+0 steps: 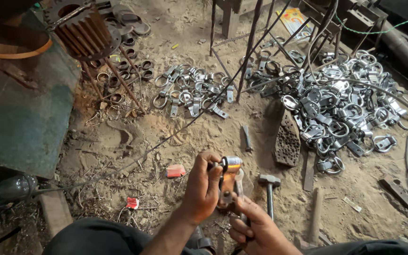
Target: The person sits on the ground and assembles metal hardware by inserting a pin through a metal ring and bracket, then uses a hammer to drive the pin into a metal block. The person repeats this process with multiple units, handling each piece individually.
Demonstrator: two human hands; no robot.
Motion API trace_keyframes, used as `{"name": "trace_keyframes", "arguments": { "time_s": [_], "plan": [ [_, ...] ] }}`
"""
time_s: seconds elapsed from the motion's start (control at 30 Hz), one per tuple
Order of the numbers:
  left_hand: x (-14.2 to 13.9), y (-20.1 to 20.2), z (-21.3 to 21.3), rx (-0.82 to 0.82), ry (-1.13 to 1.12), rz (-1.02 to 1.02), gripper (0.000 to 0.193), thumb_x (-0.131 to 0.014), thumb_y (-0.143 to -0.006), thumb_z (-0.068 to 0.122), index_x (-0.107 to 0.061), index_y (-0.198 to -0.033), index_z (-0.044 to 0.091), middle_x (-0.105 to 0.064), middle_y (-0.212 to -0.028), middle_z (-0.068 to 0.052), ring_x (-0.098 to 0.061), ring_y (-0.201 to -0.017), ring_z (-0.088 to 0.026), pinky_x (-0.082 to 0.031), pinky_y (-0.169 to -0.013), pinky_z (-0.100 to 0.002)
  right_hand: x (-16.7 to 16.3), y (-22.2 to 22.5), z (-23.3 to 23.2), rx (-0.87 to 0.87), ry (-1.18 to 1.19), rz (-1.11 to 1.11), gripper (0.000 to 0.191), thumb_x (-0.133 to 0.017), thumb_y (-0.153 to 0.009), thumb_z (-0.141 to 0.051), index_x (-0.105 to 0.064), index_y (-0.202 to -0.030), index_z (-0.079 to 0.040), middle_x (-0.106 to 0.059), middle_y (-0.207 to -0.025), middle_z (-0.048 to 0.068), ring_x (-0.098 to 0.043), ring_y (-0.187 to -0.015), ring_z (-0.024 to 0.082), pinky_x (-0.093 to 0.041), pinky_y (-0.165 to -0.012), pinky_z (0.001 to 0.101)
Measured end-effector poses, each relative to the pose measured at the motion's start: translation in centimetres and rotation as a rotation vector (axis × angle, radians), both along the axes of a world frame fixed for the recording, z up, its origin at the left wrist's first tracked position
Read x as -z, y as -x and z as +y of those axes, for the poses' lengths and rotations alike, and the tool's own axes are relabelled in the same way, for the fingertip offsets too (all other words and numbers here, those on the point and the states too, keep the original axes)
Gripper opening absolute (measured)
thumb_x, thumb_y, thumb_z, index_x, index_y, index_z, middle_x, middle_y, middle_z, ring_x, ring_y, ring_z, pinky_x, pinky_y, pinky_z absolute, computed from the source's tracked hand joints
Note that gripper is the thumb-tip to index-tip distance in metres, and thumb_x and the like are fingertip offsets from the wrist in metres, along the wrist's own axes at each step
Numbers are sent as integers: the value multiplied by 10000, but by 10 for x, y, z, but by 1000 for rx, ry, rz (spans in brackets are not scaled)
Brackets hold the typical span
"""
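Two hands clamped on metal clamp piece (229, 182), left hand (203, 186) above, right hand (253, 226) below

Both hands (227, 208) gripping metal clamp (228, 182) — hammer (269, 191) beside

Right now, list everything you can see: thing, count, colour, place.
metal bracket: one, silver and rusty, held in both hands
hammer: one, grey, on the sand right of the hands
clamp pile: many, silver, right
smaller clamp pile: many, silver, centre top
rings: several, dark, upper left
gear wheel: one, rusty, top left
perforated block: one, brown, centre
red scraps: two, on the sand
left hand: one, gripping the bracket
right hand: one, at the bracket's lower end
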State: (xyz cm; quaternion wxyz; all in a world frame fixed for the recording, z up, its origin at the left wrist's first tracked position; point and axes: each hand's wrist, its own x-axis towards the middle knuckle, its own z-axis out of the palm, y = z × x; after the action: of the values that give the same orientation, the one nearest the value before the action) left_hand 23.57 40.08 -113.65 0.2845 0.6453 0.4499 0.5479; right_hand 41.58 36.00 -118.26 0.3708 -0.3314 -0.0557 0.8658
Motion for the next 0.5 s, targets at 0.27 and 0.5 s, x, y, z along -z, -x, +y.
{"name": "trace_keyframes", "arguments": {
  "time_s": [0.27, 0.5],
  "plan": [
    [20, 0, 6, -54, 47, -173, 182, -446, -1122, 224, -506, -1168, 59, -627, -1023, -74, -620, -899, -155, -531, -812, -297, 14, 2, 3, -50, -109, -435, 243, -663, -908, -221, -667, -1078, -48, -767, -876, 70, -343, -331, 98, -333, -338, 289],
    [39, 6, 18, -199, 212, -490, 174, -462, -1126, 223, -540, -1139, 67, -601, -1000, -57, -570, -892, -129, -495, -785, -266, 28, -6, 1, -84, -192, -471, 324, -691, -943, -279, -655, -920, 43, -631, -607, 86, -479, -335, 146, -387, -321, 299]
  ]
}}
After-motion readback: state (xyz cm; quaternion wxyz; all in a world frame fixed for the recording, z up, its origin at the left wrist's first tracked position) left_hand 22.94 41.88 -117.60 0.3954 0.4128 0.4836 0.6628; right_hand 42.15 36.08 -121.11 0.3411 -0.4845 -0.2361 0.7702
